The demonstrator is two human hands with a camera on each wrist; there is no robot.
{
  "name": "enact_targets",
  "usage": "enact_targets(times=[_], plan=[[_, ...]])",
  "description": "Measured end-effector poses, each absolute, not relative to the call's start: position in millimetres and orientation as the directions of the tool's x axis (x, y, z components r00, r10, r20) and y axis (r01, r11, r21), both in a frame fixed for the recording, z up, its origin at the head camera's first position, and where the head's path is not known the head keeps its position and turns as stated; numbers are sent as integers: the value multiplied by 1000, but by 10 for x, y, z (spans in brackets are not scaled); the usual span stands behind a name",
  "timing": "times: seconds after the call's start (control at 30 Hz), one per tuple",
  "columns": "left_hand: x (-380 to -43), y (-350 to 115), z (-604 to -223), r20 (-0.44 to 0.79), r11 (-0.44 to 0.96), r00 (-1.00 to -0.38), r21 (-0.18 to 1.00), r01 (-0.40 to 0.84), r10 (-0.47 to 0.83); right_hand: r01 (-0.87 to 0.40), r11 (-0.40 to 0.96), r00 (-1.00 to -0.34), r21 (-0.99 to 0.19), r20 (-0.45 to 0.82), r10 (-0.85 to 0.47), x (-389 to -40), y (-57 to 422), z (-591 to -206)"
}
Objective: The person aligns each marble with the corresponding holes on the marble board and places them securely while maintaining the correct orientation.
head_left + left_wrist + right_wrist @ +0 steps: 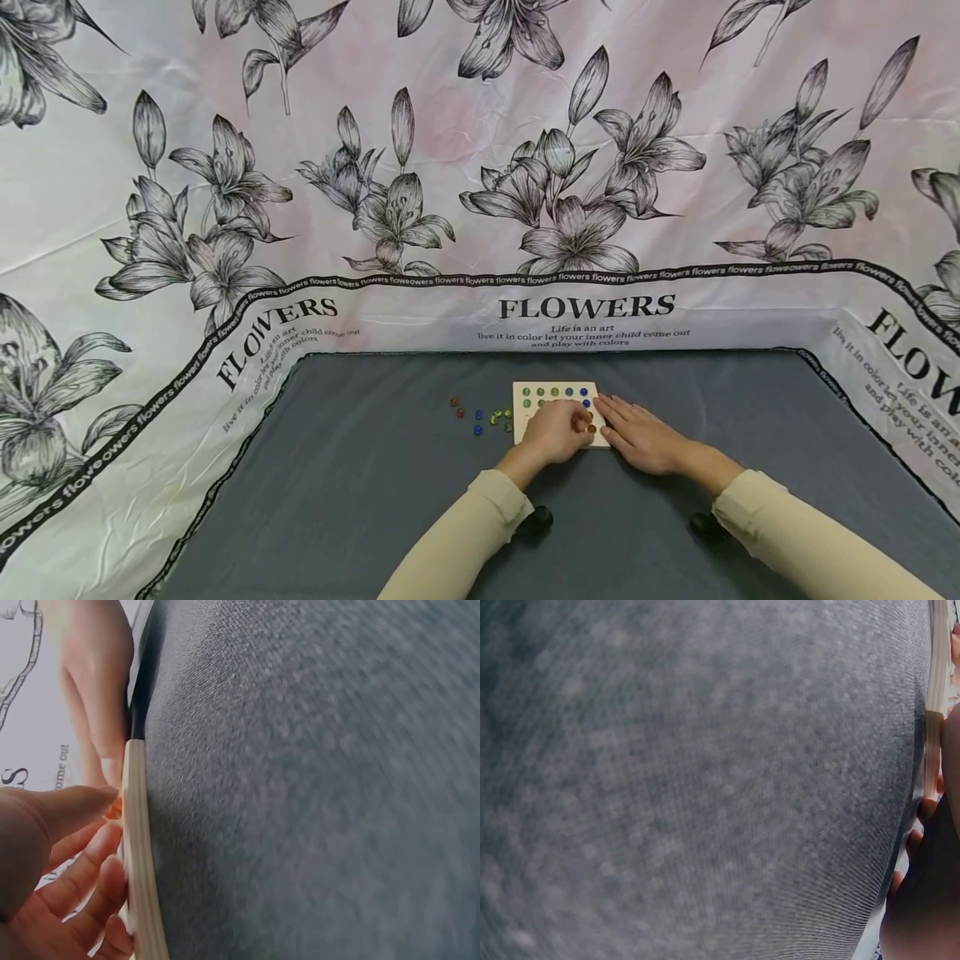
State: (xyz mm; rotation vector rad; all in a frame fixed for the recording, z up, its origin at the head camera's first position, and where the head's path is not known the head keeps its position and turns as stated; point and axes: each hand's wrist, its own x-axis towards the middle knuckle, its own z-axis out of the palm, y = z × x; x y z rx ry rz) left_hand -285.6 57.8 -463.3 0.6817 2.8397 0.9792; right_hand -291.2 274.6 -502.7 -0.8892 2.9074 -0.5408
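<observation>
A pale wooden board lies on the grey table, with green, yellowish and blue marbles in rows along its far side. Over its near part is my left hand, which hides several of the board's places. Its thumb and fingertips pinch a small orange marble against the board's top, as seen in the left wrist view. My right hand rests along the board's right edge with its fingers extended. In the right wrist view that hand shows only partly, beside the board's edge.
Left of the board lie loose marbles: reddish ones, blue ones and yellow-green ones. The grey tabletop stretches around them. A white flower-printed cloth borders the table's far edge.
</observation>
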Motion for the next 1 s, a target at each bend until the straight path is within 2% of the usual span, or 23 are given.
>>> enact_targets(times=[0.23, 0.5, 0.77, 1.0], plan=[[-2845, 453, -4574, 113, 617, -857, 648, 447, 503, -536, 766, -831, -354, 61, -553, -2904, 2744, -4999], [-2798, 262, -4483, 163, 568, -813, 639, 518, 559, -530, 767, -832, -362, 46, -553, -2850, 2713, -4935], [-2747, 14, -4379, 174, 540, -816, 672, 507, 551, -539, 757, -830, -369, 85, -551, -2836, 2707, -4929], [-2713, -216, -4329, 191, 518, -827, 699, 493, 529, -532, 768, -834, -356, 65, -548, -2853, 2708, -4961]])
